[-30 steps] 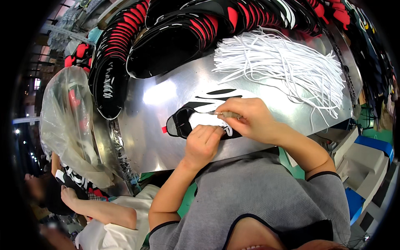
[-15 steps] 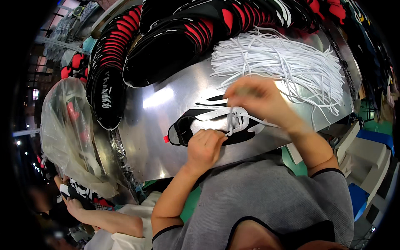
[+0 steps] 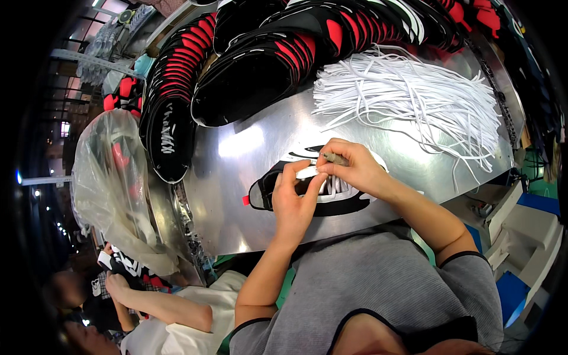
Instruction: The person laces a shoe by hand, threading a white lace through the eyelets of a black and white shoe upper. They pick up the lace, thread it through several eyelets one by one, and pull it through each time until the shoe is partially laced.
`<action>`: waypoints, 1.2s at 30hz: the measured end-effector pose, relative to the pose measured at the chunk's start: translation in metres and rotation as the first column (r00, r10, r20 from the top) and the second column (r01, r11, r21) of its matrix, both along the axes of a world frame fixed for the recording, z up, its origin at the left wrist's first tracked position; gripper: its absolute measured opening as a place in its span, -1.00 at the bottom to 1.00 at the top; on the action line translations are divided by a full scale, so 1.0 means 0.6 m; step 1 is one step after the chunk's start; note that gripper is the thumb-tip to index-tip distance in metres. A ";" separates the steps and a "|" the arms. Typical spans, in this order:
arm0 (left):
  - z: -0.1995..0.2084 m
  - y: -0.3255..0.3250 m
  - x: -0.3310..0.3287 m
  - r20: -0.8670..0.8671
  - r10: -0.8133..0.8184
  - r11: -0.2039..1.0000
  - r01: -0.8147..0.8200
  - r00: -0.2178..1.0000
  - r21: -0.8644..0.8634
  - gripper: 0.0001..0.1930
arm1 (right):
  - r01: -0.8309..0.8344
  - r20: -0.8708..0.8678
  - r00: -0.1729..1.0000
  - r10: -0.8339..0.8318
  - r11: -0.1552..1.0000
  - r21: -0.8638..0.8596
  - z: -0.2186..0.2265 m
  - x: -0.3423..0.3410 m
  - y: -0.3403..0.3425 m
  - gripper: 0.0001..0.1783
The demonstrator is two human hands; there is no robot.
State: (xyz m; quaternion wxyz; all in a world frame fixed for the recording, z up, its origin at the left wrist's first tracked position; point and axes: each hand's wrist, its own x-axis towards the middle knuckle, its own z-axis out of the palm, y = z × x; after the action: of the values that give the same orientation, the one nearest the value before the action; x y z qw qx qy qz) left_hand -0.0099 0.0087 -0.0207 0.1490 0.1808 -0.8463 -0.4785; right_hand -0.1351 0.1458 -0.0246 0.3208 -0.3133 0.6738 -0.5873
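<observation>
A black-and-white shoe upper (image 3: 346,207) with a red heel tab lies on the metal table in front of me, its toe to the right. Over its lacing area, my left hand (image 3: 294,198) pinches a white strip (image 3: 307,172) of the upper between thumb and fingers. My right hand (image 3: 355,168) meets it from the right, closed around a small tool with a brownish handle (image 3: 335,158); the tool's tip is hard to make out. White lace (image 3: 337,186) crosses the throat of the upper below the hands, partly covered by them.
A heap of white shoelaces (image 3: 408,100) lies at the back right. Rows of nested black-and-red uppers (image 3: 242,83) curve along the far side and left of the metal table (image 3: 231,195). A clear plastic bag (image 3: 109,183) hangs left; a co-worker's arm (image 3: 171,310) shows lower left.
My right hand has come down and left, from a blurred raised position to beside my left hand. My left hand has shifted up to the white strip. The whole view has moved slightly.
</observation>
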 end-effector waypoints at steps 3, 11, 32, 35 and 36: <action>0.003 0.012 0.000 0.031 0.082 0.994 -0.080 0.996 -0.078 -0.73 | 0.095 0.050 0.995 -0.091 0.991 -0.090 0.003 0.008 0.005 -0.76; 0.002 0.017 0.006 -0.022 0.124 0.962 -0.125 0.992 -0.243 -0.71 | 0.087 -0.308 0.947 -0.089 0.996 -0.018 0.014 0.028 0.049 -0.82; 0.020 0.008 -0.014 0.033 0.088 0.920 -0.094 0.996 0.380 -0.64 | 0.238 -0.509 0.860 -0.024 0.902 0.360 0.075 0.019 0.085 -0.85; 0.011 0.004 -0.025 0.014 0.123 0.902 -0.117 0.992 0.415 -0.72 | 0.347 -0.366 0.898 -0.245 0.905 0.247 0.051 -0.002 0.109 -0.78; 0.009 0.006 -0.030 0.017 0.116 0.903 -0.113 0.993 0.414 -0.73 | 0.356 -0.424 0.873 -0.239 0.908 0.222 0.040 0.000 0.108 -0.77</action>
State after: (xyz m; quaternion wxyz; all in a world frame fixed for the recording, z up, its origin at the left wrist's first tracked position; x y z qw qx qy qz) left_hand -0.0277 0.0125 -0.0151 0.1386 0.2558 -0.7127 -0.6383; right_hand -0.1350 0.2108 -0.0004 0.1287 -0.2634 0.8436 -0.4500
